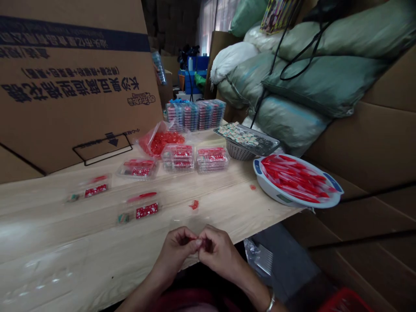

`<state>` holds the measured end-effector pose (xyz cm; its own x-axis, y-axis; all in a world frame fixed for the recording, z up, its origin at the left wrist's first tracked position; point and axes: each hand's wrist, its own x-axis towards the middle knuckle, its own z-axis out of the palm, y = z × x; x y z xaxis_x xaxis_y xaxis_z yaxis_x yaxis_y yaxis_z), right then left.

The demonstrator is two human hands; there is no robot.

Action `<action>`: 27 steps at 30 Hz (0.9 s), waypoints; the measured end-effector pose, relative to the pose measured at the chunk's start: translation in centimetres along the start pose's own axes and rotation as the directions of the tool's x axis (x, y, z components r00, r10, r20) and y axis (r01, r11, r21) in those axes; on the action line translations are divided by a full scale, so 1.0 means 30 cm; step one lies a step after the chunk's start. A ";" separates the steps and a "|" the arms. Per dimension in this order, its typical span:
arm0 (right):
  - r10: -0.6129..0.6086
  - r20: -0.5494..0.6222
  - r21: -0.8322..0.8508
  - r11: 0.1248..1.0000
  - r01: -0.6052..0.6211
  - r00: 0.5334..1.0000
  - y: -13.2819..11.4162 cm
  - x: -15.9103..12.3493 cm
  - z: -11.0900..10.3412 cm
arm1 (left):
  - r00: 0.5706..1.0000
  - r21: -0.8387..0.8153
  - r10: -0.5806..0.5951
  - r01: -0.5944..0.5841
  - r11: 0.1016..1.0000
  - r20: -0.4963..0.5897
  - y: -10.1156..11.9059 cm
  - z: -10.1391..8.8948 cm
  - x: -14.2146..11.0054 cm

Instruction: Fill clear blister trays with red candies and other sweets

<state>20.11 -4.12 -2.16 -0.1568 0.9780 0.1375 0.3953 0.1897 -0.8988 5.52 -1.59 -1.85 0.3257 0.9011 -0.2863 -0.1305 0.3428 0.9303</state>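
Note:
At the table's near edge my left hand [178,245] and my right hand [216,249] meet, fingertips pinched together. Whatever lies between the fingers is too small and hidden to name; a hint of red shows there. Just beyond the hands is a clear plastic piece [190,223], hard to make out. Small red scraps [194,204] lie past it. To the left, a clear tray [139,209] contains a red pen-like stick, a red patterned packet and a small greenish piece. Another such tray [89,188] sits farther left.
Stacked filled clear boxes [178,158] stand mid-table beside a bag of red pieces [162,141]. A basin of red sticks [295,180] sits at the right edge. Small packets lie on a metal tray [248,138] over a basket. A large carton [74,86] rises at left.

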 end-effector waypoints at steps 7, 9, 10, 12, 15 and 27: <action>0.162 0.148 0.306 0.931 -0.201 0.976 0.001 0.021 -0.024 | 0.957 -0.044 -0.072 0.087 0.995 0.283 0.036 -0.050 -0.021; 0.157 0.227 0.411 0.879 -0.240 0.961 -0.003 0.026 -0.028 | 0.953 -0.152 -0.043 0.092 0.984 0.300 0.032 -0.059 -0.017; 0.148 0.240 0.435 0.867 -0.242 0.959 -0.007 0.028 -0.029 | 0.949 -0.186 -0.039 0.102 0.977 0.314 0.028 -0.060 -0.014; 0.148 0.203 0.432 0.873 -0.224 0.968 -0.017 0.029 -0.026 | 0.946 -0.195 -0.021 0.089 0.977 0.325 0.022 -0.058 -0.010; 0.167 0.114 0.381 0.903 -0.198 0.979 -0.031 0.023 -0.017 | 0.955 -0.120 0.060 -0.026 0.992 0.290 0.024 -0.049 -0.016; 0.166 0.070 0.438 0.881 -0.180 0.984 -0.031 0.011 0.019 | 0.912 0.044 0.048 -0.072 0.996 0.406 0.046 -0.063 -0.025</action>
<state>19.19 -4.02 -1.52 -0.1522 0.9874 -0.0436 -0.0201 -0.0472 -0.9987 3.32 -1.28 -0.78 0.6714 0.7308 -0.1234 -0.1120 0.2646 0.9578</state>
